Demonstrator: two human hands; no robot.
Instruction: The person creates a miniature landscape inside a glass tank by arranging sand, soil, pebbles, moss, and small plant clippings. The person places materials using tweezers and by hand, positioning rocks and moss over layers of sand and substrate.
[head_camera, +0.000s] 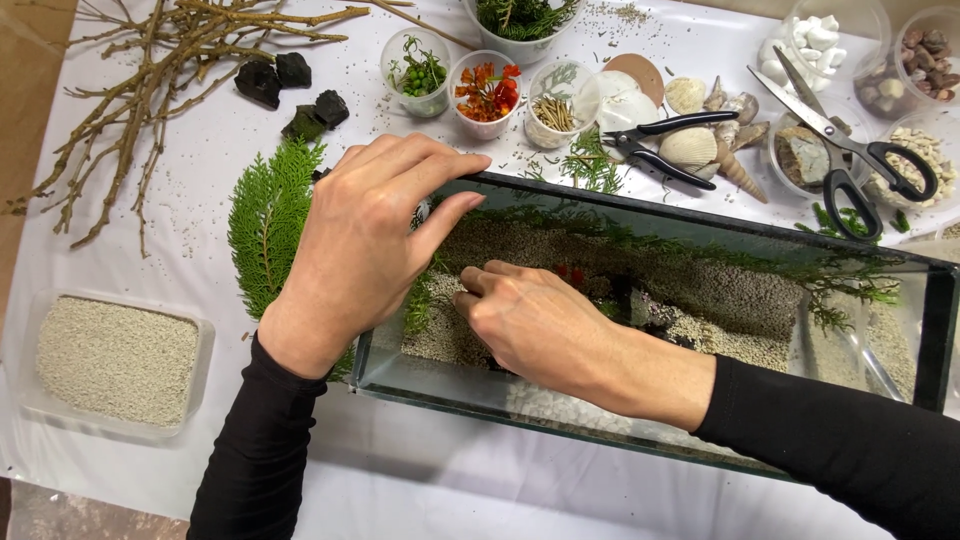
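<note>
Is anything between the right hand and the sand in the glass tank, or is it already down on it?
Nothing visible blocks it. The right hand is inside the glass tank, fingertips down on the sand. The left hand rests over the tank's left end, beside it.

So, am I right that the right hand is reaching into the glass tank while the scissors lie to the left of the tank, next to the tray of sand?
Not quite: the head view shows the scissors lying behind the glass tank, at the right end. The right hand is indeed inside the tank; the tray of sand sits left.

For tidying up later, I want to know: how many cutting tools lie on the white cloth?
2. Small black-handled snips lie behind the glass tank, beside the shells. Larger black-handled scissors lie farther right, across the clear tubs. More may be outside the picture.
</note>
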